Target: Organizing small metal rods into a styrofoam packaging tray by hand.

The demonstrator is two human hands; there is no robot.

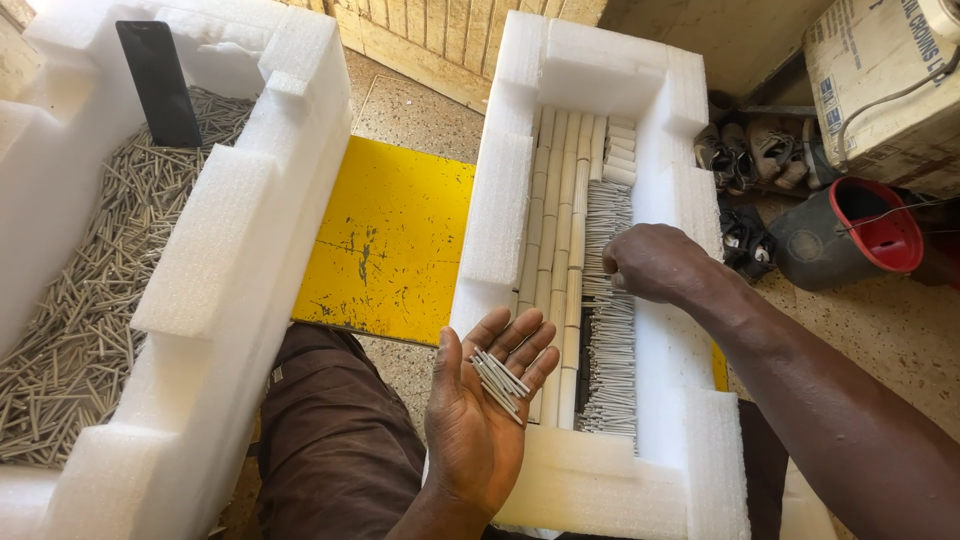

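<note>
1. Left hand [482,420], nearest the viewer: palm up, fingers spread and relaxed, thumb out to the side, held over the near edge of the right-hand foam tray. It grips nothing; it serves as a cradle.
2. Loose grey sticks [499,378]: a small bunch of thin short rods lying slantwise across the left palm and the base of its fingers, roughly parallel to one another.
3. Right hand [655,262]: back of the hand up, fingers curled down onto the stacked row of grey sticks; the fingertips are hidden beneath the knuckles, so whether they pinch a stick cannot be told.
4. Stacked grey sticks [610,330]: a long narrow column laid crosswise along the right side of the tray's channel, running from near to far.
5. Cream tubes [556,230]: thicker pale rods laid lengthwise in rows just left of the stacked sticks, touching them.
6. White foam tray [500,200]: thick-walled, holding items 4 and 5.
7. Second white foam tray [235,250], left: filled with a loose, unordered heap of grey sticks [90,310]; a flat black panel [158,85] stands upright in it.
8. Yellow board [390,240]: flat on the floor between the trays.
9. Grey bucket with a red rim [845,235] and worn shoes [750,150]: far right, on the floor.
</note>
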